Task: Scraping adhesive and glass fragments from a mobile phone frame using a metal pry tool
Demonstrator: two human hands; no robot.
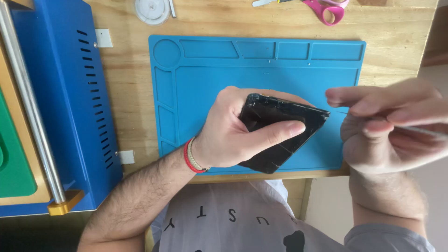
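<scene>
**Black phone gripped over the blue mat, thin tool at its corner**

The phone is showing as a dark, glossy black slab, tilted on a diagonal, with what looks like a crack line running across its lower part. It is being held up just above the blue work mat, which is lying flat on the wooden table.

The left hand is wrapping around the phone's left end, fingers curling behind it and the thumb pressing across the face, a firm closed grip. A red-and-pale bracelet is sitting on that wrist.

The right hand is closing in from the right, fingers pinched together on a thin metal tool; its fine tip is reaching toward the phone's upper right corner, though whether it is touching is too blurred to tell.

Off to the left, a blue machine with vent slots is standing on the table. Pink-handled scissors and a round clear lid are lying at the far edge.
</scene>
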